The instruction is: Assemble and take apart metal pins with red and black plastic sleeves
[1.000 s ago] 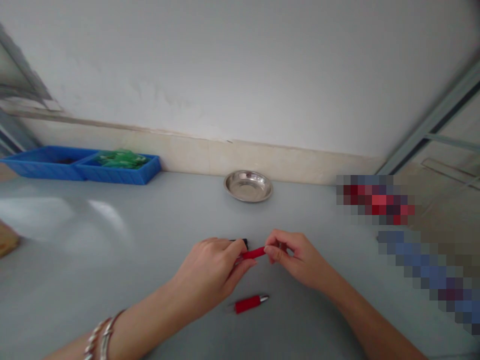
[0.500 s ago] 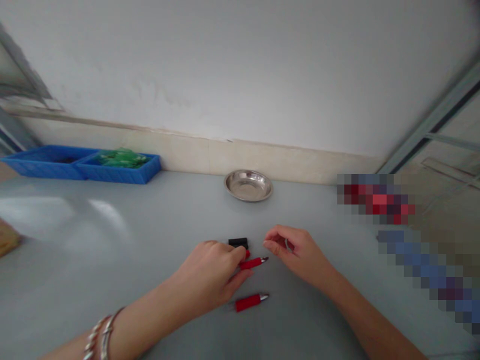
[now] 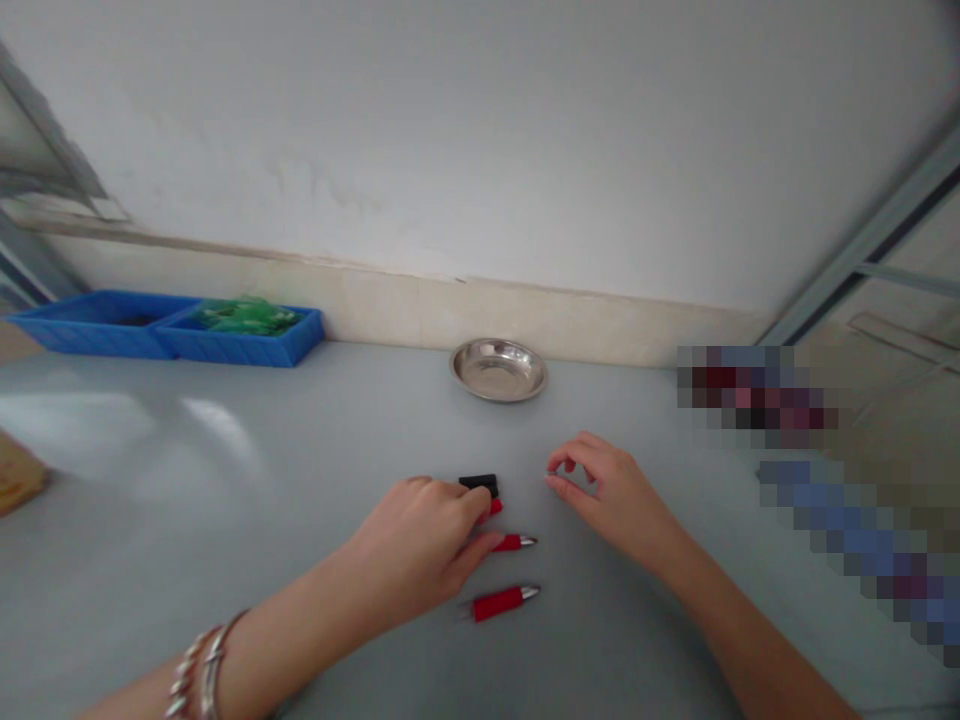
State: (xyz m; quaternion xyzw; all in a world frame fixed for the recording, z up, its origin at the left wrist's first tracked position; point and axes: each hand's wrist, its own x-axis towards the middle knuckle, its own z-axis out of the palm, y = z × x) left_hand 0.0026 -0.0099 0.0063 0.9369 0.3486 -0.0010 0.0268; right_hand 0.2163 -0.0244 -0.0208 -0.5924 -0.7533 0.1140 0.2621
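Note:
My left hand [image 3: 427,535] is low over the table, thumb and index finger apart. Its thumb partly covers a red pen [image 3: 516,543] with a silver tip, lying on the table. By the index fingertip are a red piece [image 3: 496,506] and some black pieces [image 3: 478,482], partly hidden by the fingers. A second red pen [image 3: 498,603], with a clear part at its left end, lies nearer me. To the right, my right hand [image 3: 611,485] is raised above the table, thumb and index finger pinched around something tiny and greyish that I cannot make out.
A shallow round metal dish [image 3: 499,398] stands near the wall. Blue trays [image 3: 225,348] are at the back left, one with green plastic-looking material [image 3: 251,316]. A yellowish object [image 3: 21,475] sits at the left edge. The right side is blurred by pixelation.
The upper red pen has moved slightly toward me and now shows beyond my left thumb instead of between the fingers. My right hand has moved a little to the right.

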